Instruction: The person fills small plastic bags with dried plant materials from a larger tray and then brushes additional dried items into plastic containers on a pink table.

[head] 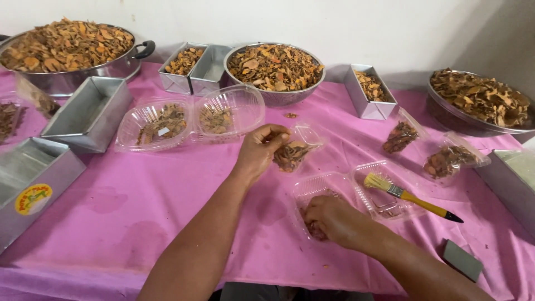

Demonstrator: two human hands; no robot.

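While left hand (259,153) lifts bag (292,153), right hand (331,220) fills tray (317,187).

Head camera looks down, close, across the pink table (139,212) toward the wall (334,22).

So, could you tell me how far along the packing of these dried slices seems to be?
Done: two small clear bags of dried slices lie filled at the right.

In hand: the left hand holds a part-filled clear bag; the right hand reaches into an open clear plastic clamshell box.

Left: the round steel bowl and large steel pot remain heaped.
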